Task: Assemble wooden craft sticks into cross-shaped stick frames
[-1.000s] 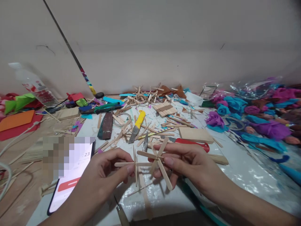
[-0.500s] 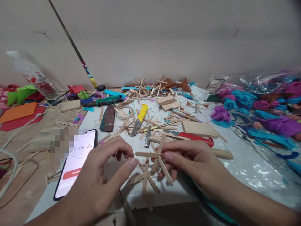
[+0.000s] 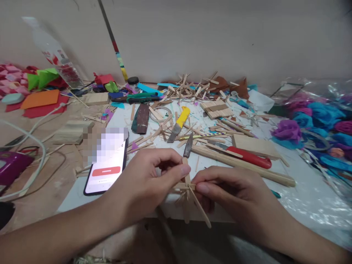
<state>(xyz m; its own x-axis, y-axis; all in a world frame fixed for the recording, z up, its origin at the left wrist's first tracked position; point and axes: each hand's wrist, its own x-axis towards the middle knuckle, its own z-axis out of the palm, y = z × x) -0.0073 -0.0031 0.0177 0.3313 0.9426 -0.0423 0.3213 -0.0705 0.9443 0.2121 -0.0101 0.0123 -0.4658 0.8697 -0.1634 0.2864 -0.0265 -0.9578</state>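
Observation:
A star-shaped frame of crossed craft sticks [image 3: 202, 211] is held between my hands above the table's front edge. My left hand [image 3: 154, 178] is closed, its thumb and forefinger pinching the upward-pointing stick. At the crossing of the sticks, my right hand [image 3: 236, 196] pinches the frame from the right; part of it is hidden behind the fingers. Just beyond my fingertips lies a pointed metal blade [image 3: 188, 146]. Further back rest a knife with a yellow handle [image 3: 183, 116] and a red-handled tool [image 3: 250, 157].
To the left, a lit phone [image 3: 107, 161] lies by wood blocks and a white cable. Loose craft sticks [image 3: 187, 88] are heaped at the back, near a stick stack [image 3: 216, 109]. Crepe-paper flowers [image 3: 287, 131] fill the right side. A plastic bottle [image 3: 59, 58] leans against the wall.
My left hand has moved right and closed on the frame's upper stick. The frame has turned in my right hand's grip. The view has shifted, so the table appears further right and higher.

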